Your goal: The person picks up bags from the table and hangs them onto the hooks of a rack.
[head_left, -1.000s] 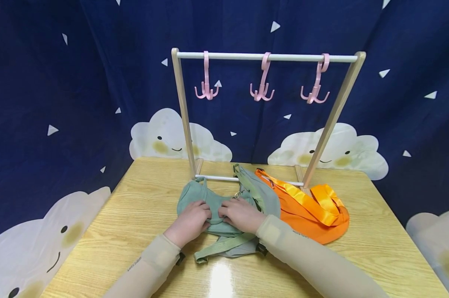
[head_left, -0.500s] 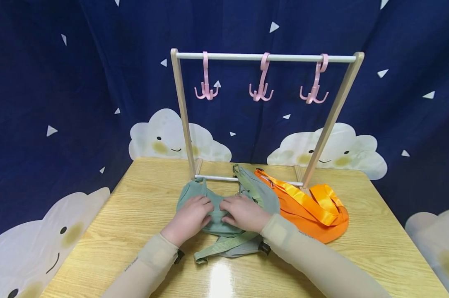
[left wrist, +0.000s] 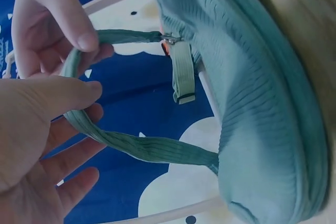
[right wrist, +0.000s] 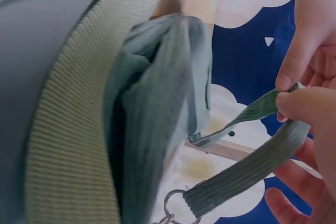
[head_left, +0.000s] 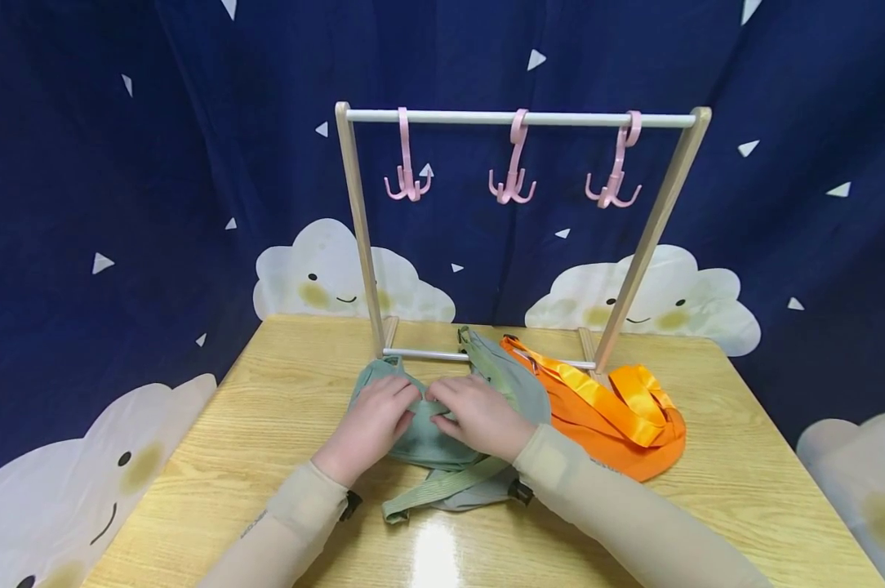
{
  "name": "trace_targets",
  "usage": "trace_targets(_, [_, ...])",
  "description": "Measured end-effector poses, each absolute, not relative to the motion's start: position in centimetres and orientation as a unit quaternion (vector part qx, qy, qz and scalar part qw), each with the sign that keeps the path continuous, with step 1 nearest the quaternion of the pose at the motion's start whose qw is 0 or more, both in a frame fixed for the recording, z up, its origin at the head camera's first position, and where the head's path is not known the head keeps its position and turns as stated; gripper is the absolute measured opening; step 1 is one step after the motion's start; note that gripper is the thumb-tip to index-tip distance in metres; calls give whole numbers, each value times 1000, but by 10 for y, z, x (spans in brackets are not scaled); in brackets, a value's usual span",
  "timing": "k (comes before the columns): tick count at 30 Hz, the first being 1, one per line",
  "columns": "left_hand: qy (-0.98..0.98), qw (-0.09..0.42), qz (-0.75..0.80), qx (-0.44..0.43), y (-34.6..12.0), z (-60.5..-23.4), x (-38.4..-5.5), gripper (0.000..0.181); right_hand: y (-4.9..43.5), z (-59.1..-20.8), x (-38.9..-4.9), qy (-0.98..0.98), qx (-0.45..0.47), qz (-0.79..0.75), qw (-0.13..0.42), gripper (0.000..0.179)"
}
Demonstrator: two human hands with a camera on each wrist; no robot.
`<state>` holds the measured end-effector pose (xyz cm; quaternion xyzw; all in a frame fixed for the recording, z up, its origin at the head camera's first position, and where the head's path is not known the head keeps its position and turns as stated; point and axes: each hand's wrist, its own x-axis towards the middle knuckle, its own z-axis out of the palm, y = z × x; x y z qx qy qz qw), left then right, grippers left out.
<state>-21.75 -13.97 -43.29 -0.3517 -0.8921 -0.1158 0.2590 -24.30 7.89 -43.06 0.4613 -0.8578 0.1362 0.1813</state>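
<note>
Pinching strap (left wrist: 152,148) in left hand (head_left: 367,420) and right hand (head_left: 479,412), close together. Leading down to green bag (head_left: 435,441), on table (head_left: 266,441), partly over grey bag (head_left: 534,398). Might slip free from too light pinch; might snag on pale strap (right wrist: 73,156) from tugging sideways.

No wording can be read. A short line of small dark lettering is printed on the left sleeve (head_left: 284,518), on the forearm behind the grip of the left hand (head_left: 369,420) on the teal ribbed strap (left wrist: 149,149); its letters cannot be made out. Similar dark lettering, equally illegible, is borne by the right sleeve (head_left: 633,514), behind the right hand (head_left: 482,415).
</note>
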Motion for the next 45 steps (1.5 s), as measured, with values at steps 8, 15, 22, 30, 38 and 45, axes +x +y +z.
trace_targets(8, [-877, 280, -154, -358, -145, -422, -228, 28, 86, -413, -245, -850, 459, 142, 216, 27])
trace_targets(15, [-884, 268, -165, -346, -149, -414, -235, 23, 94, -398, -248, -857, 449, 129, 217, 26])
trace_targets(22, [-884, 254, -222, -323, -154, -407, -242, 23, 98, -381, -247, -872, 421, 159, 191, 25])
trace_targets(30, [-884, 191, -306, -297, -159, -393, -242, 23, 97, -361, -244, -871, 416, 201, 167, 23])
trace_targets(38, [-875, 164, -362, -278, -167, -374, -237, 19, 95, -343, -248, -859, 429, 221, 168, 21])
trace_targets(45, [-873, 153, -376, -270, -172, -348, -236, 19, 98, -324, -250, -854, 430, 237, 169, 22])
